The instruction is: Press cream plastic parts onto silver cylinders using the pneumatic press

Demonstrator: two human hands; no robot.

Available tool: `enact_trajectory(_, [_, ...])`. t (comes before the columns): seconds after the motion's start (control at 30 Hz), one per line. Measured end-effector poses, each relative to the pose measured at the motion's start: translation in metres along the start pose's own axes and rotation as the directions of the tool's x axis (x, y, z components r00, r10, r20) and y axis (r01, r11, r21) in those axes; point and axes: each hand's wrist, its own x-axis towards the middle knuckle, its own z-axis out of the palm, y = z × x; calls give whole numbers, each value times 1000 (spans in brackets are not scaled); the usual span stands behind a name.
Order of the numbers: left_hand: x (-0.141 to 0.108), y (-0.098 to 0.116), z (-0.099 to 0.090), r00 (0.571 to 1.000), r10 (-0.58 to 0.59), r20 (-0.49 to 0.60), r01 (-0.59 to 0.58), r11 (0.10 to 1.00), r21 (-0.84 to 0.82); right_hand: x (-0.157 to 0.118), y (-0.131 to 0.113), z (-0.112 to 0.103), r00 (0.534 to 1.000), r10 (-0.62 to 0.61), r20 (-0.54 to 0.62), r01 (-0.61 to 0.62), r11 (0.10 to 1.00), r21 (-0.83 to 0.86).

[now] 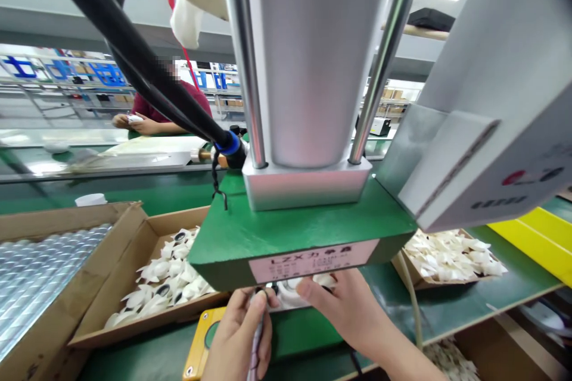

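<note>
A green press head (pixel 304 232) with a pink label stands in front of me, a silver cylinder (pixel 308 59) above it. My left hand (pixel 243 333) is closed round a thin, light-coloured rod-like piece (pixel 254 351) with a small dark ring at its top. Just under the press head's front edge, my right hand (pixel 344 306) touches a white plastic part (pixel 290 294), its thumb and fingers bent around it. The press head partly hides the white part and the right fingertips.
Cardboard boxes of white parts stand at the left (pixel 152 220) and right (pixel 420 280). A box of clear tubes (pixel 49 274) is far left. A yellow block (pixel 201 345) lies beside my left hand. Black hoses cross the upper left. A person (pixel 156 107) sits across the bench.
</note>
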Motion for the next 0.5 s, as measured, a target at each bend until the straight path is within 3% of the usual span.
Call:
enact_trajectory(0.1, [3,-6,0,999,41,23,-43,996,84,15,-13,7,999,-28,36,25,997,69])
enact_trajectory(0.2, [0,-5,-1,997,49,52,-56,989,134,16,-12,12,991,77,113,-90,988,122])
enact_trajectory(0.33, [-6,-1,3,998,47,47,-53,990,133,11,-5,20,908,171,382,-275,932,237])
enact_trajectory(0.5, [-5,-2,4,999,54,7,-54,996,75,31,-16,39,859,84,505,-230,944,234])
